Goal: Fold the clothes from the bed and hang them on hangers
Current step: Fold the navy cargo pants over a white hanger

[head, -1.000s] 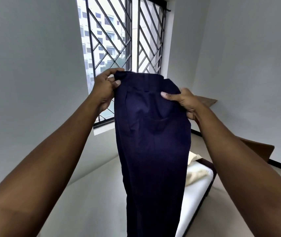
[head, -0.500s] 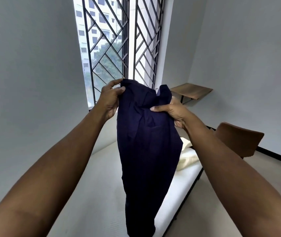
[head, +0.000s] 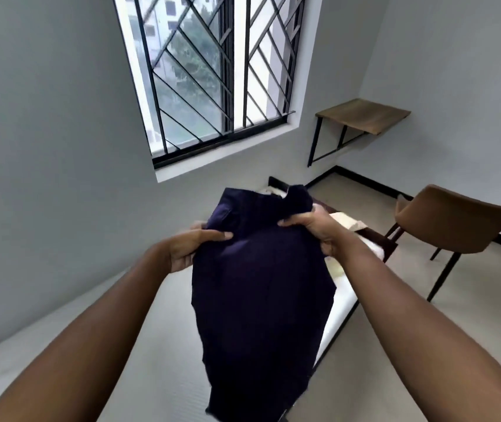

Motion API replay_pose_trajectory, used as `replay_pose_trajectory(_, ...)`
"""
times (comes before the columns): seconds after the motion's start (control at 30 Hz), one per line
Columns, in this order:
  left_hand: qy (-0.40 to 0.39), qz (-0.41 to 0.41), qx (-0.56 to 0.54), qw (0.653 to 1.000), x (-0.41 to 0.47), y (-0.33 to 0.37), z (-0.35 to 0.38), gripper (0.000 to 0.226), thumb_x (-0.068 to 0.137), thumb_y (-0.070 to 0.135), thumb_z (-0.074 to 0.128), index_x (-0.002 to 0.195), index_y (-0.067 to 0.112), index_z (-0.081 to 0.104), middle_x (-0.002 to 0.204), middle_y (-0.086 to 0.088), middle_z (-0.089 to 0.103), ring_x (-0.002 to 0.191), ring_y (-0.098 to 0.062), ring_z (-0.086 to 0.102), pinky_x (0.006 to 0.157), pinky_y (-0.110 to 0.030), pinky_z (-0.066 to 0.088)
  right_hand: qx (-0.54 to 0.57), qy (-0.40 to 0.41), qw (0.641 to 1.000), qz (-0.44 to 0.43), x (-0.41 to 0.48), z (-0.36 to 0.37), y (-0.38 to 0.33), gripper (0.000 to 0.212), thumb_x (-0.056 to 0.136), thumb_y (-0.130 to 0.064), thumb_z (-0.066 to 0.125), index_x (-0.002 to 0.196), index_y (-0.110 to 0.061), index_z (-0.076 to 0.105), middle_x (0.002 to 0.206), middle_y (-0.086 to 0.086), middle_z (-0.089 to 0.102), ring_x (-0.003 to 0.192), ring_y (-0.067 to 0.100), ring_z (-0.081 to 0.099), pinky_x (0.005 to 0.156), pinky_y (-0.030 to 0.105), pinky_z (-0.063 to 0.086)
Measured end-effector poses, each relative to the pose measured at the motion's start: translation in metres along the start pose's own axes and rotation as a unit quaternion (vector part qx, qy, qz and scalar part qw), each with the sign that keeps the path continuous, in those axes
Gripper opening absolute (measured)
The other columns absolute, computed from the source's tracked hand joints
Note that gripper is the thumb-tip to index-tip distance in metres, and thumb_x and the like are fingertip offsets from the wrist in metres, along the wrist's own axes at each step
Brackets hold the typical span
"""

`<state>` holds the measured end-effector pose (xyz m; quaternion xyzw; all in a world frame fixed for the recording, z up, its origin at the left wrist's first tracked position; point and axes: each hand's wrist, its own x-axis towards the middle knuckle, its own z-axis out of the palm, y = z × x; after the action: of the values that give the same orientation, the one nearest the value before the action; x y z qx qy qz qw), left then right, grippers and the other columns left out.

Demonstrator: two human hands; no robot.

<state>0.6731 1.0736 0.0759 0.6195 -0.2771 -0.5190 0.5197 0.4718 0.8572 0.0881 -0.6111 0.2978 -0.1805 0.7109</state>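
A dark navy pair of trousers hangs in front of me over the bed. My left hand grips its left edge just below the waistband, thumb on the front. My right hand grips the right edge, fingers curled into the cloth. The waistband end stands up beyond both hands and the legs hang down out of view at the bottom. No hanger is in sight.
The bed has a white mattress and a dark frame, with a cream pillow at its far end. A brown chair stands on the right, a wooden wall shelf behind it. A barred window is ahead.
Both hands have come down with the trousers from window height to above the bed. My view has tilted down, bringing the chair, shelf and more floor into sight.
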Motion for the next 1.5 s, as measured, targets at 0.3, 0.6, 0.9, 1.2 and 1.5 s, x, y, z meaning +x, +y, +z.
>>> replay_pose_trajectory(0.3,0.125,-0.142,0.1,0.977,0.237,-0.183,-0.051,0.03,0.083,0.005,0.072,0.113,0.011,0.071,0.107,-0.012,0.078,0.094,-0.026,0.076,0.078,-0.036,0.062,-0.078,0.057,0.979,0.177,0.21,-0.056,0.25,0.033,0.074,0.015,0.077,0.097,-0.009,0.075,0.086,0.007,0.078,0.084,0.026,0.073,0.072,0.035,0.06)
replay_pose_trajectory(0.6,0.191,-0.178,0.191,0.946,0.476,-0.291,-0.152,0.021,0.065,0.01,0.063,0.084,0.013,0.069,0.087,-0.008,0.071,0.079,-0.02,0.063,0.067,-0.032,0.049,-0.225,-0.021,0.953,0.202,0.471,-0.075,0.378,0.028,0.076,0.012,0.074,0.082,-0.015,0.068,0.081,0.002,0.068,0.078,0.02,0.063,0.065,0.028,0.05)
replay_pose_trajectory(0.9,0.444,-0.059,0.212,0.868,0.59,-0.28,-0.246,0.042,0.102,0.045,0.058,0.135,0.019,0.056,0.107,0.003,0.061,0.091,-0.012,0.059,0.081,-0.021,0.048,-0.291,0.109,0.945,0.1,0.657,-0.064,0.398,0.082,0.092,-0.028,0.068,0.161,-0.017,0.025,0.153,0.011,0.051,0.134,0.025,0.055,0.11,0.031,0.044)
replay_pose_trajectory(1.2,0.374,-0.31,0.106,0.868,0.339,-0.46,-0.108,0.054,0.089,0.059,0.071,0.114,0.012,0.06,0.109,-0.004,0.068,0.102,-0.026,0.065,0.085,-0.034,0.048,-0.36,0.047,0.929,0.069,0.37,-0.045,0.535,0.062,0.089,-0.021,0.076,0.143,-0.007,0.05,0.118,0.007,0.061,0.101,0.015,0.06,0.098,0.035,0.052)
replay_pose_trajectory(1.5,0.225,-0.313,-0.12,0.915,0.186,-0.488,-0.055,0.043,0.083,0.01,0.085,0.122,0.018,0.069,0.111,0.0,0.079,0.106,-0.025,0.074,0.089,-0.043,0.061,-0.242,0.033,0.908,0.341,0.135,0.014,0.546,0.08,0.061,-0.071,0.088,0.124,-0.033,0.056,0.119,-0.017,0.07,0.111,0.01,0.068,0.097,0.033,0.055)
